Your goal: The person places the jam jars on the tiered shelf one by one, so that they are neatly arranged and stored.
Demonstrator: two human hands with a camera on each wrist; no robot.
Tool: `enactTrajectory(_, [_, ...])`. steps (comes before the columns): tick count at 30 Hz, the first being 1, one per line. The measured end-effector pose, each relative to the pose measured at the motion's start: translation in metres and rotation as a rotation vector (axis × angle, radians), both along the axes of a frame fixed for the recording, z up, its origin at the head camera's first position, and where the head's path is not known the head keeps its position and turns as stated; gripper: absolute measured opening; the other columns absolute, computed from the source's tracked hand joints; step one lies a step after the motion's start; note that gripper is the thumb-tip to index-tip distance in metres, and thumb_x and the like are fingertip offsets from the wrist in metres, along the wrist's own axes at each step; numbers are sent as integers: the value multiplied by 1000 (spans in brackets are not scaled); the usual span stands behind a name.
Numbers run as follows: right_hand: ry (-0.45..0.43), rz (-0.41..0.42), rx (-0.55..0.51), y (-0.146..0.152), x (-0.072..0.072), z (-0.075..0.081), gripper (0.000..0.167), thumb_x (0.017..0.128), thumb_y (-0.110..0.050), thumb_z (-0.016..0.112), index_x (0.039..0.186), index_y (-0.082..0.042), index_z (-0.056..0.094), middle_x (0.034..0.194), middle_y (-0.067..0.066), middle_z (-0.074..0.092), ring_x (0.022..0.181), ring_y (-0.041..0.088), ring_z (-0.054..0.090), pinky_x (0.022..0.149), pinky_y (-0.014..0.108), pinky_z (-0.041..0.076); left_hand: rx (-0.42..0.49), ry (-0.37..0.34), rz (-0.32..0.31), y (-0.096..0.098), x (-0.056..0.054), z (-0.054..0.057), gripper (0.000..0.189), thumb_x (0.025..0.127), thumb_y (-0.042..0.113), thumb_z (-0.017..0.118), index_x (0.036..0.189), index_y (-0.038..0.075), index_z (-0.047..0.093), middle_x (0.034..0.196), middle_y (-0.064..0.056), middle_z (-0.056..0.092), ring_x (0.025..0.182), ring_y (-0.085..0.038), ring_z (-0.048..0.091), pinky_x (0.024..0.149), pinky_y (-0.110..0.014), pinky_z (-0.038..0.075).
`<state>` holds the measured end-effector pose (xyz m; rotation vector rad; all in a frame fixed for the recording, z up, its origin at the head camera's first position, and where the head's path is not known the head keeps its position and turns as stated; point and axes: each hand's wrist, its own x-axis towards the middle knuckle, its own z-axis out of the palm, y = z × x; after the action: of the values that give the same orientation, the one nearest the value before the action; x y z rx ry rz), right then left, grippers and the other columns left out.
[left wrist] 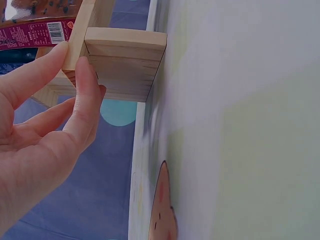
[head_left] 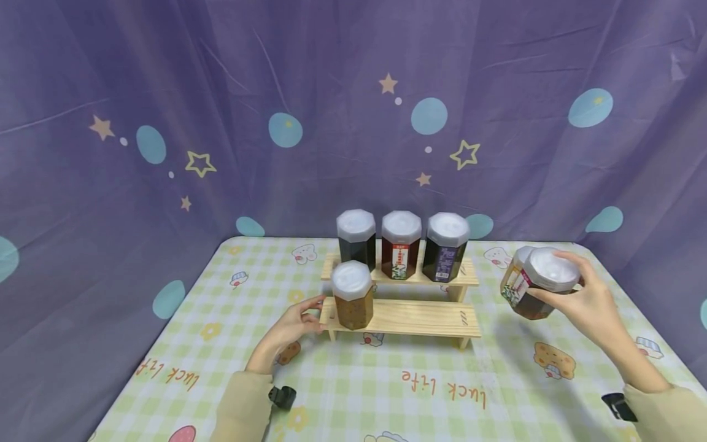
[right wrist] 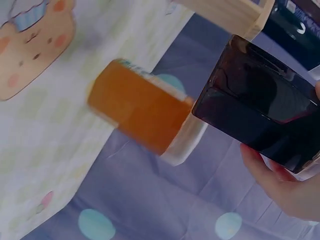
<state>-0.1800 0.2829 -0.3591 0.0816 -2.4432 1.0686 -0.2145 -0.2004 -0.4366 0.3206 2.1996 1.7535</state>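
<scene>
At the left end of a two-step wooden rack, my left hand pinches the end of the lower board between thumb and fingers. My right hand grips a dark jar with a white lid, fingers and thumb around its sides near the lid. The dark jar is held up to the right of the rack, slightly tilted. Behind it an amber jar with a white lid stands on the table, partly hidden in the head view. A brown jar sits at the left of the lower step.
Three dark jars with white lids stand in a row on the upper step, the middle one with a red and white label. A checked cloth covers the table. A purple curtain hangs behind it.
</scene>
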Motion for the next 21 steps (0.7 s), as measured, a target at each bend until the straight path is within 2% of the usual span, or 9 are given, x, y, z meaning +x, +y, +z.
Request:
enactTrajectory(4, [-13,33,-1,-10,1,4,78,64,-17,80,130,-13,39,114,19,46,92,24,49,57,8,37,-6,5,-6,0,0,0,65,82,-1,59,137,-3,25,128,-27,33,80,-16,57,79,-45,47])
enactTrajectory(5, [-9,48,-1,-13,2,5,78,64,-16,80,130,-12,39,114,19,47,91,26,49,57,8,37,-8,7,-8,0,0,1,65,82,-1,58,137,-4,25,128,-27,32,81,-16,57,78,-43,47])
enactTrajectory(8, [5,102,-14,-21,3,8,76,64,-14,79,129,-10,40,114,18,46,90,12,50,58,9,39,-7,12,-12,-1,1,0,65,82,-1,58,137,-4,24,128,-27,32,81,-17,57,77,-39,48])
enactTrajectory(11, [19,133,-12,-30,3,9,75,64,-13,79,128,-11,41,114,14,45,85,-6,43,61,9,41,-7,16,-10,-1,1,0,65,82,-1,58,137,-4,24,128,-28,32,80,-17,57,76,-36,49])
enactTrajectory(12, [21,144,-13,-32,3,10,74,64,-12,79,128,-11,41,115,14,45,85,-9,42,61,9,41,-7,17,-10,-1,1,0,65,82,-1,58,137,-4,24,128,-28,32,80,-17,57,76,-36,49])
enactTrajectory(21, [45,232,-71,-58,1,12,73,63,-6,79,126,-7,43,109,19,51,81,-8,49,63,10,44,-16,26,-5,0,-1,-2,66,81,-1,60,137,-5,25,127,-27,34,79,-16,57,75,-38,48])
